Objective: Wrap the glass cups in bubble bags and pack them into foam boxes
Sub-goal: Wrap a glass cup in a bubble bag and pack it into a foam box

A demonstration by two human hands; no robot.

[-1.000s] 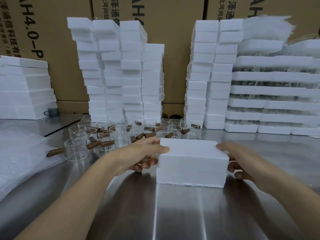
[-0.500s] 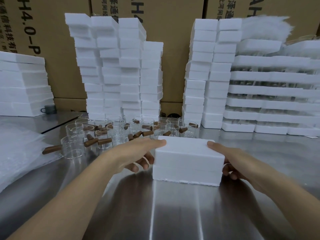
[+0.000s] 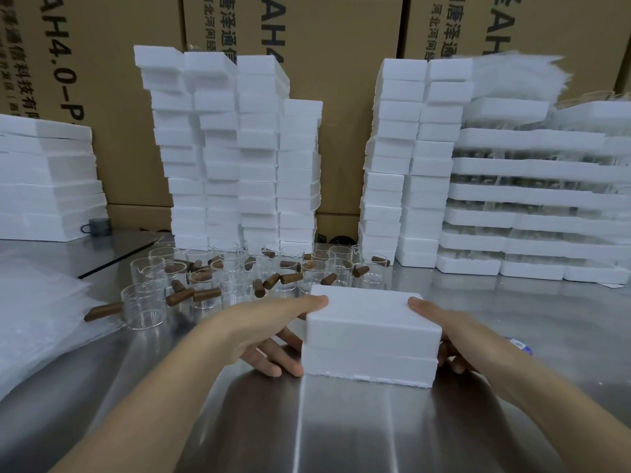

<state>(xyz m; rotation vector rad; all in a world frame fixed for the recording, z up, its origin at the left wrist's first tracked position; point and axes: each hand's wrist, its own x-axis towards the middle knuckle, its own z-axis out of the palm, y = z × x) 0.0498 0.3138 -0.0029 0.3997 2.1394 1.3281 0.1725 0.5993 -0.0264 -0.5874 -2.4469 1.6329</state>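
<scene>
Steel table (image 3: 341,435) is backed by foam stacks (image 3: 239,148) and cartons (image 3: 345,124); closed foam box (image 3: 370,331), set mid-table just before the glass cups (image 3: 239,278), is gripped endwise by left hand (image 3: 273,332) and right hand (image 3: 459,339), thumbs on top.

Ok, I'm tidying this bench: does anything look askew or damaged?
The tall foam stack behind the glass cups is uneven, with blocks jutting out sideways. The cups stand crowded, handles pointing every way. The foam box between the left hand and right hand has a ragged bottom front edge.
</scene>
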